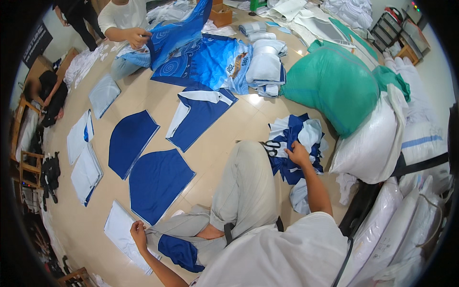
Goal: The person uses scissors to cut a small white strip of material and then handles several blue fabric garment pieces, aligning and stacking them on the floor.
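Note:
My right hand (299,154) is at a heap of navy and white fabric scraps (306,131), its fingers closed on a navy scrap. Black-handled scissors (271,149) lie against the heap beside my knee. My left hand (138,233) is raised beside my shin with its fingers drawn together; whatever may be between them is too small to make out. Under it lies a pale fabric stack (119,232). A navy cloth piece (177,251) rests on my leg. In front of me are two navy curved-edge panels (131,138) (160,184) and a navy-and-white folded panel (201,115).
Pale folded stacks (86,172) lie at the left. Across from me a person (125,21) lifts a printed blue cloth (181,38). Rolled pale bundles (265,62), a green sack (332,83) and a white sack (366,138) stand at the right. Other people are at the far left.

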Available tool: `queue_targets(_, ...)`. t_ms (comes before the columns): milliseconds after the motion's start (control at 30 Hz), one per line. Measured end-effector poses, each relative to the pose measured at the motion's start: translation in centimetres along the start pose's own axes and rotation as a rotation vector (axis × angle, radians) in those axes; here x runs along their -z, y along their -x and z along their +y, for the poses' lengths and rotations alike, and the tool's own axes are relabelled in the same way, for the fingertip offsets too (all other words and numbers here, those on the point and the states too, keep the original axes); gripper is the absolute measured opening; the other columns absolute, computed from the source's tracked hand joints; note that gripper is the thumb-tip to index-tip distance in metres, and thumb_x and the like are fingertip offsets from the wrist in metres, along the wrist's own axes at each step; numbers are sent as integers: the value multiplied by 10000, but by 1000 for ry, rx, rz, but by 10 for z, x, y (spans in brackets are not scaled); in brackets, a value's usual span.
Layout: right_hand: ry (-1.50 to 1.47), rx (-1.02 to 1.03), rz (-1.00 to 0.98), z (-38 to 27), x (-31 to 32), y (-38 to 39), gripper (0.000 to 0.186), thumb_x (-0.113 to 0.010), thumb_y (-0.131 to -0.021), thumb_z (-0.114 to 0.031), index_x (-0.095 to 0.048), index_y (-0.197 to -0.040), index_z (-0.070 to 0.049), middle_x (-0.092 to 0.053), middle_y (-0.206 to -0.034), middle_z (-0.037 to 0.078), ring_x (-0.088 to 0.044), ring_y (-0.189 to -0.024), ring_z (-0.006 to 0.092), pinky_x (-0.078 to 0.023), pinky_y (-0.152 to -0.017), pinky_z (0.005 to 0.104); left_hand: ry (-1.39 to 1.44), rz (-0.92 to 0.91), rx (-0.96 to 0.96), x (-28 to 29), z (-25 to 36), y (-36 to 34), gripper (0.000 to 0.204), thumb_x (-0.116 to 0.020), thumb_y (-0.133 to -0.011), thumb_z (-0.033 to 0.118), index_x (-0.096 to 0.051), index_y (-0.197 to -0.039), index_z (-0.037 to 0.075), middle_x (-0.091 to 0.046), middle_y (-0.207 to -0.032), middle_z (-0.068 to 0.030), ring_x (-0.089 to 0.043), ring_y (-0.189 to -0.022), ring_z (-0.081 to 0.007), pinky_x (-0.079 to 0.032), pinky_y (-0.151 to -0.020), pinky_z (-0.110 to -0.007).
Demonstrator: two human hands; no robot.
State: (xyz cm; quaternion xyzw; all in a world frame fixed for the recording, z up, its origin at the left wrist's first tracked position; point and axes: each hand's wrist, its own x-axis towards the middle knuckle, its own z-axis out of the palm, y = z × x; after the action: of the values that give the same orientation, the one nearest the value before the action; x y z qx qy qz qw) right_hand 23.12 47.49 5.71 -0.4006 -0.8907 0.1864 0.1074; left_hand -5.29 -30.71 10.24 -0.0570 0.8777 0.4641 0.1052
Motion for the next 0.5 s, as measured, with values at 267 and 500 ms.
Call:
queue_targets(267,94,-201,6,2,50,27,237,-633,-965,-263,-712,-892,-52,-729,-885,182,-705,-872,395,-526,-749,498,-67,-54,-55,-32,98,14,267,-651,-1001,244,-678,-1070,-13,-679,-905,-50,-631,-754,-123,-491,-654,-261)
queue_targets(500,-94,291,113,-20,-10,-67,168,-683,-881,-125,-726,-1033,-68,-704,-1000,153,-635,-1051,378,-507,-904,482,-46,-268,-91,-86,123,13,322,-668,-993,269,-660,-1141,-17,-687,-940,-58,-656,-788,-137,-508,-693,-272)
